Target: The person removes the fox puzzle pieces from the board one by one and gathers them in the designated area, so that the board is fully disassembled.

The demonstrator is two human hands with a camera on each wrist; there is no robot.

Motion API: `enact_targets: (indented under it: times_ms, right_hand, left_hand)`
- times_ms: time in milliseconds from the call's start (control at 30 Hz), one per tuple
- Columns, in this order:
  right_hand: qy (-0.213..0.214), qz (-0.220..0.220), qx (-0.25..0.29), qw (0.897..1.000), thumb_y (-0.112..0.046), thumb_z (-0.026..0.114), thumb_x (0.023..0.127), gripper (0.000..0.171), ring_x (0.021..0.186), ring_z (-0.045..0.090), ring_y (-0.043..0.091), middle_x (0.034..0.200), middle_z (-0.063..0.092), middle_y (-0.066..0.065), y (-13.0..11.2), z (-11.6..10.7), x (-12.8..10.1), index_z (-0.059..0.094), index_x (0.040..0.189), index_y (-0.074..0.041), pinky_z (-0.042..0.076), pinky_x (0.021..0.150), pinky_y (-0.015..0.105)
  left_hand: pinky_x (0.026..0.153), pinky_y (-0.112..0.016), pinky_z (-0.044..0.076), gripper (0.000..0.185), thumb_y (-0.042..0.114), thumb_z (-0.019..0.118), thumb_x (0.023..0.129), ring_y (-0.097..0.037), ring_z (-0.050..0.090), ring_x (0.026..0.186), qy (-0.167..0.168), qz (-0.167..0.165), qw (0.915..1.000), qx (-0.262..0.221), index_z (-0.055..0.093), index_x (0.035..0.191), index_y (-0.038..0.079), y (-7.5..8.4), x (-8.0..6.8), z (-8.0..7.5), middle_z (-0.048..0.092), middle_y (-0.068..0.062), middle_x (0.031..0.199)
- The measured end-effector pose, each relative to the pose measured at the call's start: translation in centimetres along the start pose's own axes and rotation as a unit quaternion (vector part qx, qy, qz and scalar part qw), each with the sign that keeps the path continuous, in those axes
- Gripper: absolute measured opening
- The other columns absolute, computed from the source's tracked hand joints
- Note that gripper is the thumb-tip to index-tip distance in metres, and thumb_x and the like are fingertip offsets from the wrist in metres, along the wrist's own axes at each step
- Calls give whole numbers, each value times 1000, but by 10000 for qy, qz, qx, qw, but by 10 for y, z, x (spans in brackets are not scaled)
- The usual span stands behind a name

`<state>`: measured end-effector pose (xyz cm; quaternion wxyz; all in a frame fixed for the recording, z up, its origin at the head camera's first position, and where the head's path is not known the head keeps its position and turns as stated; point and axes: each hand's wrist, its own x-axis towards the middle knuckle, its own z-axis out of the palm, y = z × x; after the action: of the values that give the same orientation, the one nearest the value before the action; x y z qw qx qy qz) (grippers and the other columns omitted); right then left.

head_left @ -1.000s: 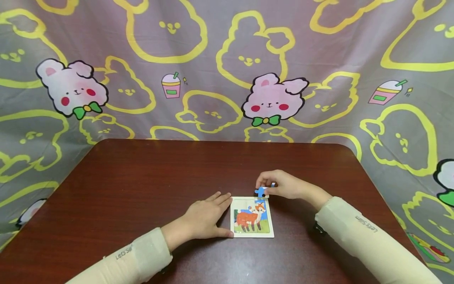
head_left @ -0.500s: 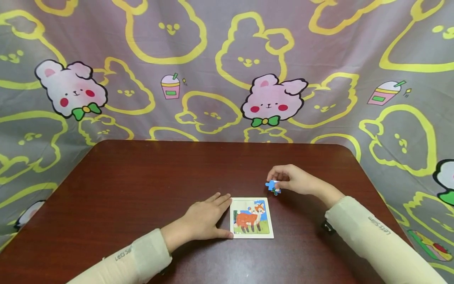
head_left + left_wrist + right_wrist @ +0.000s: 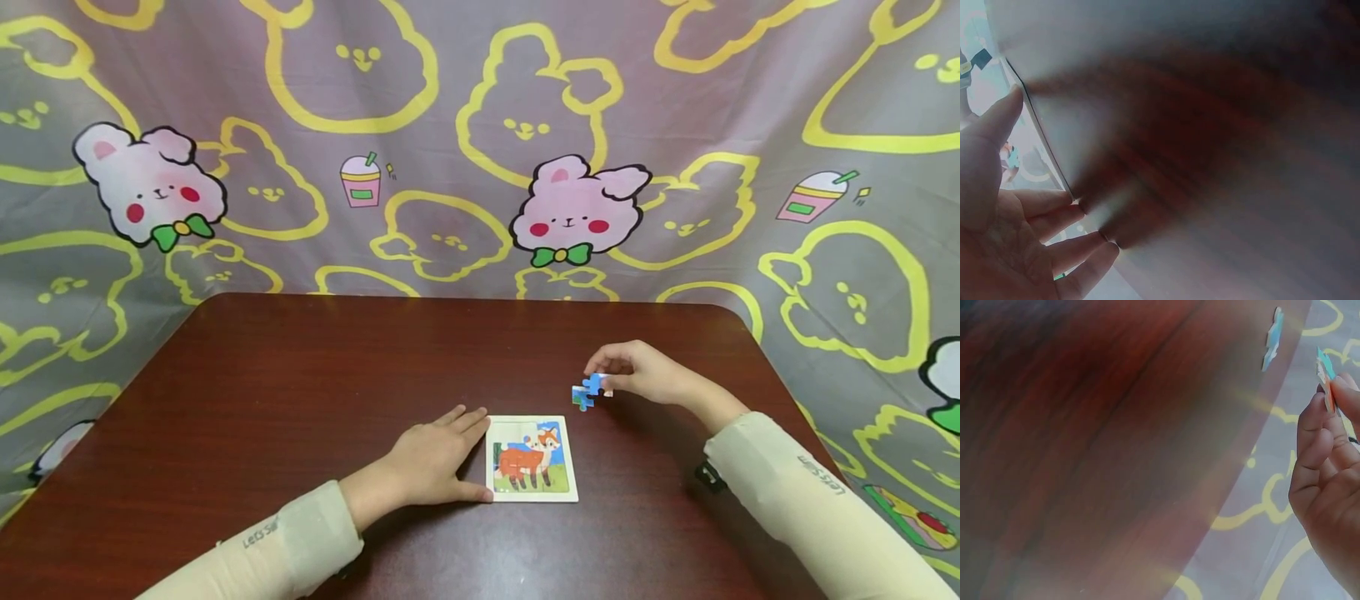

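A square jigsaw puzzle in a white frame lies on the table, showing a red fox on blue and green. Its upper left area is bare, pale board. My left hand rests flat with fingers spread, thumb and fingertips at the frame's left edge; the left wrist view shows them along that edge too. Beyond the frame's upper right corner, my right hand pinches a blue puzzle piece between thumb and fingers. Another piece, blue and green, is on the table just left of it.
The dark red-brown wooden table extends around the puzzle on all sides. Behind it and at both sides hangs a grey curtain with yellow outlines and rabbit faces.
My right hand has moved right and away from the frame with the blue piece. The second piece has come apart from it and now lies on the table. My left hand stays put.
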<state>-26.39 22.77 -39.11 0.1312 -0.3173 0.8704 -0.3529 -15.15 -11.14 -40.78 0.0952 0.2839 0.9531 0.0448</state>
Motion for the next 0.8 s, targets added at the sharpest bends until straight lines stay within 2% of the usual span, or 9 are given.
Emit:
enact_targets:
  times_ms: [400,633,800]
  right_hand:
    - [-63,13,86,9999,5,69,87,19,78,62,13,89,70,8,15,-2,-7,68,106,2,53,71,23]
    - [-240,173,381,9988,5,68,88,18,72,64,15,85,69,11,20,-2,-9,67,106,3,52,67,22]
    - [-311,247,380,9985,5,68,88,18,71,63,15,84,68,11,22,0,-11,67,106,4,51,66,22]
  left_hand:
    - [98,-53,52,99,74,65,78,-26,36,148,-17,-62,10000,47,41,152,12,1,1,1,37,-2,161]
    - [97,-53,52,99,74,65,78,-26,36,148,-22,-64,10000,52,41,152,12,1,1,0,37,-2,161]
    - [96,-53,53,99,73,66,78,-26,36,148,-20,-50,10000,22,41,152,12,1,0,0,37,-2,160]
